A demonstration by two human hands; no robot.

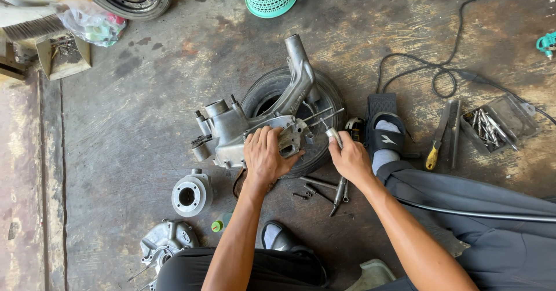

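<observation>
Left hand [263, 155] lies palm-down, fingers spread over the grey engine casing [243, 130], which rests on a small tyre [321, 102]. Right hand [349, 157], grip closed around a metal socket tool [334, 135]; its tip is hidden. Stained concrete floor [145, 111]; loose tools [324, 189] below the hands.

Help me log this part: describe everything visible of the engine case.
The engine case is bare grey cast metal, dull and smudged. A curved arm rises from it toward the top of the picture; short round stubs stand at its left end. It lies on a black tyre on the concrete floor. The left hand presses on it.
</observation>
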